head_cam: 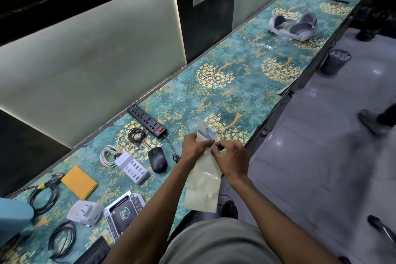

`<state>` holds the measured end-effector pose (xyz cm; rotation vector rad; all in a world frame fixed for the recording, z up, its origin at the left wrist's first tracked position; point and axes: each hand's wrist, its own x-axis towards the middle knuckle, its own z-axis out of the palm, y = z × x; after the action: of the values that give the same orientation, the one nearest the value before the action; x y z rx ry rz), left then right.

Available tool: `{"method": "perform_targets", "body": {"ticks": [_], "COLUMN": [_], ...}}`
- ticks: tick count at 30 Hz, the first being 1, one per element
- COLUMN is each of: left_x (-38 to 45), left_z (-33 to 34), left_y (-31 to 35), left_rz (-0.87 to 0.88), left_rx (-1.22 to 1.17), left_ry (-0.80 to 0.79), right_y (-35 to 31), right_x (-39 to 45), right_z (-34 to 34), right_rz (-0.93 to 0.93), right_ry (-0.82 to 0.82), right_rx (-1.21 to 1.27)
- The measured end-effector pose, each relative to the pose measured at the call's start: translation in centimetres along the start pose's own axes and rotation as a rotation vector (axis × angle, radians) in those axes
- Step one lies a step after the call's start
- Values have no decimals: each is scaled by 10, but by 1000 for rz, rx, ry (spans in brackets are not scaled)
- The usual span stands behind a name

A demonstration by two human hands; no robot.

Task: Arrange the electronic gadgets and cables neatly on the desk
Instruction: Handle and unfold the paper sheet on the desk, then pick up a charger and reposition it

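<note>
Plastic, thin and see-through, is what I hold: a floppy bag [203,180] with a bit of blue print near its top. My left hand [196,146] pinches the top edge of the bag. My right hand [230,158] pinches it too, just beside the left one. I think I am pulling the mouth open or folding it shut. I cannot tell which. I cannot see anything inside the bag. It looks flat and empty.

The bag hangs over the near edge of the desk [246,83]. If I let go, it could slide off onto the floor, because it is light and slippery. If I pull too hard, the thin plastic could rip.

The gadgets lie to the left of my hands. A black mouse [158,159] sits near my left arm, and my elbow could bump it. Just left of it is a white charger [132,169] with many ports, touching a coiled white cable [108,155]. A black power strip [147,120] lies farther back, with a small black cable [135,134] beside it. Its cord runs near the mouse and could snag.

Far along the desk on the right, grey headbands [293,25] rest alone. On the floor past the desk stands a dark bin [336,61] with pale scraps inside.
</note>
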<state>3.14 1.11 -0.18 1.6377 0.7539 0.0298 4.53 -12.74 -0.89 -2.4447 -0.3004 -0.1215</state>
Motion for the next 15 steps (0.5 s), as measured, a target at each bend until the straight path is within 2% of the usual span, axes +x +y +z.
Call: {"method": "perform_targets", "body": {"ticks": [4, 9, 15], "left_x": [4, 40, 47], "left_z": [4, 5, -17], "left_y": [6, 21, 10], "left_rz": [-47, -126, -286], "left_rx": [-106, -281, -288], "left_ry": [22, 119, 116], "right_y": [2, -1, -2], "right_x": [5, 5, 2], "right_z": [-6, -3, -1], "right_rz": [79, -33, 82], "right_ry": [99, -36, -85], "right_rx": [136, 340, 419]}}
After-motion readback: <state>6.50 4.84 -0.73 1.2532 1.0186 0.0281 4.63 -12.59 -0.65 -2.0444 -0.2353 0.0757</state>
